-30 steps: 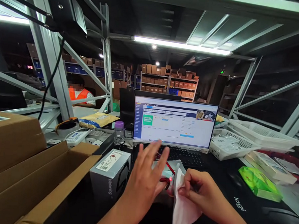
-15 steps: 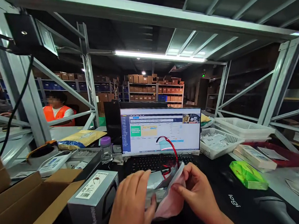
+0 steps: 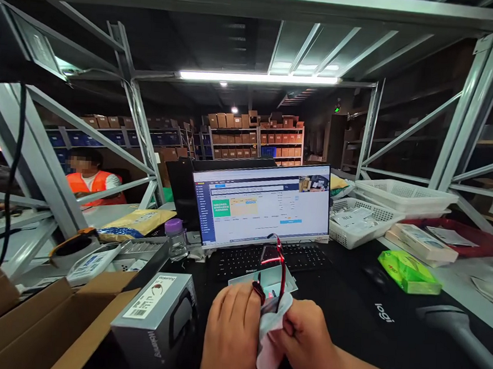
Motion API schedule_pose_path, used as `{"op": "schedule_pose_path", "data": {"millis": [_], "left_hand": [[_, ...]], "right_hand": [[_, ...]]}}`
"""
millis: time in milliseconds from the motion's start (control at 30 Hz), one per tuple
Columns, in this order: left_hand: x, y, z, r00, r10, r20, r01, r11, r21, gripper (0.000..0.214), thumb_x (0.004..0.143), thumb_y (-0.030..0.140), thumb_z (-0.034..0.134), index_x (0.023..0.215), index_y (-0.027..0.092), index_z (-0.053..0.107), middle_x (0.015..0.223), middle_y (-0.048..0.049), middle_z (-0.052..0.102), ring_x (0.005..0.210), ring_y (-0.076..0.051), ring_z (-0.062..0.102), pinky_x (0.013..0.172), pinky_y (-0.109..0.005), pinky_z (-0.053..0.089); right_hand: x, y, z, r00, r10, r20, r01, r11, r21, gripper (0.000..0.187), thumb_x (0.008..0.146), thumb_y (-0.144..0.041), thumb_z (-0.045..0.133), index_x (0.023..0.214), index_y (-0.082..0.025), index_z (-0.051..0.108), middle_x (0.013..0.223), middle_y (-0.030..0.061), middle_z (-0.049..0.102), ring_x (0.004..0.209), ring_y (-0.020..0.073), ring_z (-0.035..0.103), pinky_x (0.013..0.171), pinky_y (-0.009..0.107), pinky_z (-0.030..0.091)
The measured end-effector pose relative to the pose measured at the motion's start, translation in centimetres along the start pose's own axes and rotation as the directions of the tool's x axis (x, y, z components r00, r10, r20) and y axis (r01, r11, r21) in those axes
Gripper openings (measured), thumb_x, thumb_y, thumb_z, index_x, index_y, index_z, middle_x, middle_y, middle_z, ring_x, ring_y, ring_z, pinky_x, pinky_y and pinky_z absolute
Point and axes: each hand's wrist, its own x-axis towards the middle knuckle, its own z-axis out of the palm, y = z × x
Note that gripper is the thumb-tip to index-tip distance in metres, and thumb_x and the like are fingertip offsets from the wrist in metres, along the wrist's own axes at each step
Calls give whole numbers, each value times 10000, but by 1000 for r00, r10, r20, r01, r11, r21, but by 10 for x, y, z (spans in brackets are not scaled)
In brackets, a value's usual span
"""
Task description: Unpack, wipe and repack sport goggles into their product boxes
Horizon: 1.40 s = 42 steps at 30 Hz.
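My left hand [image 3: 233, 331] is closed around red-framed glasses [image 3: 282, 276], whose thin arm curves up in front of the keyboard. A dark red part of them shows by its fingertips; the lenses are mostly hidden. My right hand [image 3: 310, 333] pinches a pale whitish-pink cloth [image 3: 273, 325], folded against the glasses between both hands. Whether it is a flat cloth or a pouch I cannot tell. Just behind the hands lies a light grey open box [image 3: 288, 282], partly covered by them. To the left stands a grey printed box [image 3: 155, 318] with a white label.
An open cardboard box [image 3: 75, 313] is at the left front. Ahead are a monitor [image 3: 262, 207], keyboard [image 3: 241, 265] and purple-lidded jar [image 3: 176, 241]. On the right are white baskets [image 3: 364, 236], a green packet [image 3: 410, 275] and a grey scanner [image 3: 451, 322]. Another person [image 3: 90, 178] sits beyond the frame.
Both hands have come closer together and lower, with the cloth bunched between them. The glasses have moved down with them, and the grey open box behind shows more.
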Motion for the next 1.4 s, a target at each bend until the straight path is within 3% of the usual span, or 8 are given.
{"op": "schedule_pose_path", "data": {"millis": [133,300,533,633,800,867,1133,1400], "left_hand": [[5,-7,-4,996,48,74,-34,983,-180,269,989,167,370,1099,178,616,1095,-90,680,1047,-221,621,921,-377,510],[12,-9,-7,982,143,121,-95,938,-334,343,883,35,448,1128,193,629,1191,-88,674,1125,-218,613,921,-373,553],[4,-1,1,994,86,74,-67,971,-229,240,885,35,501,1041,149,644,1101,-123,715,1013,-246,684,850,-380,587],[-7,-1,4,999,34,-9,-35,988,-153,178,901,32,506,995,107,638,1008,-139,732,933,-226,711,781,-307,584],[-22,-8,6,998,29,-57,-35,992,-118,165,918,58,511,1000,74,653,1020,-183,726,985,-233,709,830,-295,573],[-23,-10,6,998,25,-56,-34,985,-167,177,918,51,518,1020,77,660,1039,-182,728,1012,-228,705,857,-293,573],[-18,-1,9,981,179,-80,-190,966,-175,146,905,32,543,981,75,660,1012,-189,756,974,-255,738,825,-308,594],[-24,-11,8,1000,-10,8,11,989,-145,145,959,75,502,969,115,641,1111,-176,741,938,-189,746,783,-227,577]], "right_hand": [[9,-10,-12,970,238,-57,-219,947,235,424,689,-138,648,557,-218,253,519,-80,311,501,85,258,477,232,213],[31,-12,-45,866,498,49,-391,612,687,635,605,-295,887,603,-224,256,545,-99,346,519,67,233,475,193,231],[40,-2,-36,727,670,148,-457,311,833,711,572,-337,927,651,-230,228,592,-86,406,536,74,342,539,201,339],[28,-4,-8,739,670,75,-438,392,809,620,578,-295,875,621,-229,260,549,-95,367,504,71,282,483,198,282],[3,-14,29,880,444,-166,-252,735,630,495,571,-156,754,485,-209,269,533,-65,368,522,84,290,480,216,272],[4,-16,26,884,444,-148,-262,731,629,526,562,-168,778,475,-208,261,526,-64,375,519,82,307,484,215,288],[36,-12,-26,670,712,212,-461,175,870,627,478,-235,885,634,-233,277,594,-72,471,519,85,401,527,225,381],[4,-8,33,874,433,-220,-210,745,633,520,552,-160,758,456,-206,249,549,-54,395,518,82,294,489,228,274]]}}
